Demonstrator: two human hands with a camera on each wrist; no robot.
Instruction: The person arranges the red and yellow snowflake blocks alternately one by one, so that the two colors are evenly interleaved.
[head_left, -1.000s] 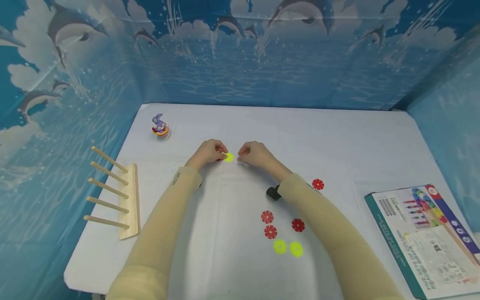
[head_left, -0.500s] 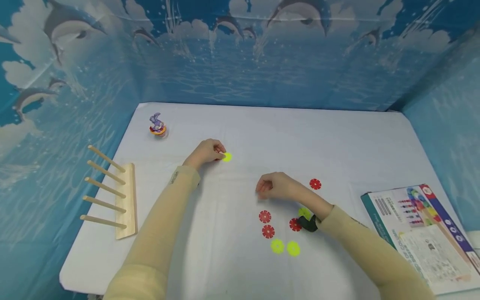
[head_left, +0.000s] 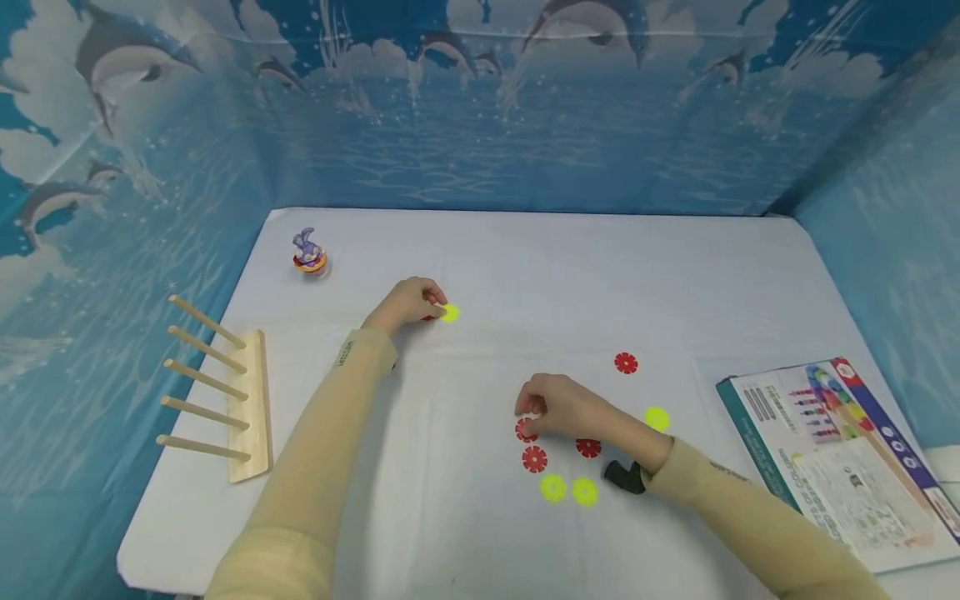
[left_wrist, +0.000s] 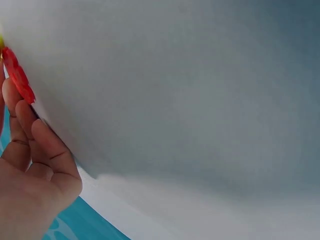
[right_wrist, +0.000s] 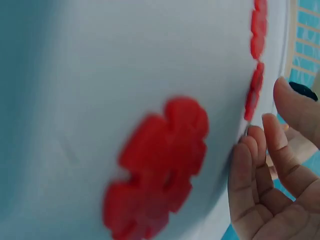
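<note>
Left hand (head_left: 405, 305) pinches yellow disc (head_left: 452, 313) over white table (head_left: 457, 467), red disc (left_wrist: 19, 77) along its fingertips. Right hand (head_left: 566, 405) well apart, low at a loose red disc (head_left: 527, 431), thumb and fingers parted, contact unclear. Another red disc (head_left: 535, 459) just nearer the person; two yellow discs (head_left: 553, 488) nearer yet, side by side. Wooden peg rack (head_left: 251, 408) at left, flat box (head_left: 847, 458) at right

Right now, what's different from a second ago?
The right hand moved away from the left hand, back toward the person and to the right, and is now at a red disc; I can't tell whether it touches it. A yellow disc came into view beside the right sleeve. The left hand still pinches its yellow piece. The peg rack, purple toy and box stayed put.
</note>
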